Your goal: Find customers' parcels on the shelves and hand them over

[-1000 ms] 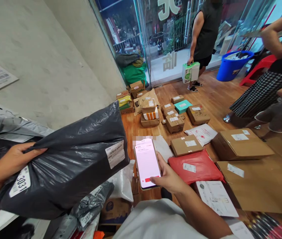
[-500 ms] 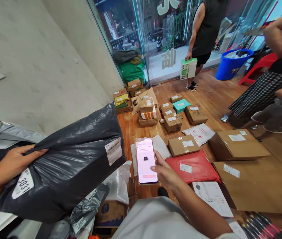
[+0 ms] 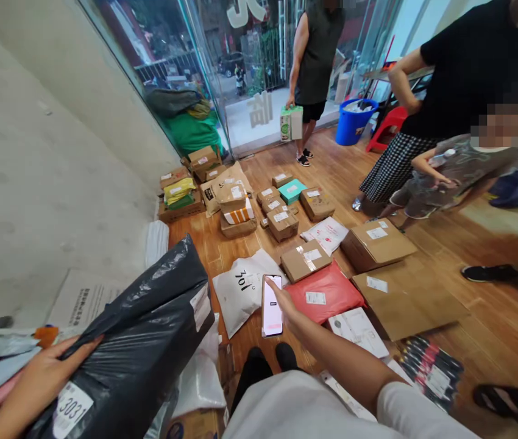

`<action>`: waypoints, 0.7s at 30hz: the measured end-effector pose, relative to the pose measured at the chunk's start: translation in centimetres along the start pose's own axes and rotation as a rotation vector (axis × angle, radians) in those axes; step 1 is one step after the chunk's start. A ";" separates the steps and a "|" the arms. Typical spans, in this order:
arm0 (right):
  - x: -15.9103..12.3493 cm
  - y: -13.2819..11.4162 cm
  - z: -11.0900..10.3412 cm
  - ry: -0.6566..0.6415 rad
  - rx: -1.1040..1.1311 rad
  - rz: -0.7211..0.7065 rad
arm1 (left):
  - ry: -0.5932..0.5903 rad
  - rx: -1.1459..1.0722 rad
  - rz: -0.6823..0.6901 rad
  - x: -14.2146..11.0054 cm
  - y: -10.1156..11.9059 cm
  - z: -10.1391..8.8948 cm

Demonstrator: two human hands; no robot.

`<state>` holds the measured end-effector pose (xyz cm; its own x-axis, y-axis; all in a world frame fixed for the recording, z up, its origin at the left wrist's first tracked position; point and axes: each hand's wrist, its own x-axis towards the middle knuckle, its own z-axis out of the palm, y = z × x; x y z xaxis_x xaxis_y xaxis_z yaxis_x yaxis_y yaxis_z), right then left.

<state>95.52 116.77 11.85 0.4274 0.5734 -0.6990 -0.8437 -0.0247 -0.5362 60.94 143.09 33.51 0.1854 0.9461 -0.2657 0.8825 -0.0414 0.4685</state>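
Note:
A large black plastic parcel bag [image 3: 149, 323] hangs at the lower left, its top gathered in my left hand [image 3: 53, 372], which is closed on it. The bag bears a white label reading 3031 and a second label near its far end. My right hand [image 3: 281, 299] grips a phone [image 3: 272, 305] from its right side, the thumb lying over the upper screen. The lit screen is pale pink with a small dark square. Below the phone, a white parcel bag [image 3: 241, 286] with handwritten numbers lies on the floor, beside a red parcel bag [image 3: 332, 292].
Cardboard boxes [image 3: 378, 244] and parcels cover the wooden floor ahead and to the right. One person [image 3: 318, 55] by the glass door holds a green-white box [image 3: 291, 124]. Other people stand at the right, near a blue bin [image 3: 354, 125] and a red stool [image 3: 387, 128].
My view has swung to the right, so more people show. The black bag has moved lower and left, and my right thumb has shifted up the phone screen.

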 end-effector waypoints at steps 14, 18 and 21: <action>3.2 -0.8 7.7 -0.142 0.153 -0.202 | -0.179 0.081 0.097 12.0 -1.9 7.6; 3.9 -0.8 10.7 -0.045 0.111 -0.254 | -0.202 0.117 0.097 15.2 -2.4 8.2; 5.0 -0.7 12.3 0.035 0.086 -0.220 | -0.241 0.154 0.111 17.2 -2.4 8.3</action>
<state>94.25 129.72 14.53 0.6140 0.5283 -0.5864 -0.7527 0.1683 -0.6365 65.60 156.77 20.83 0.3652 0.8304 -0.4207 0.9028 -0.2056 0.3777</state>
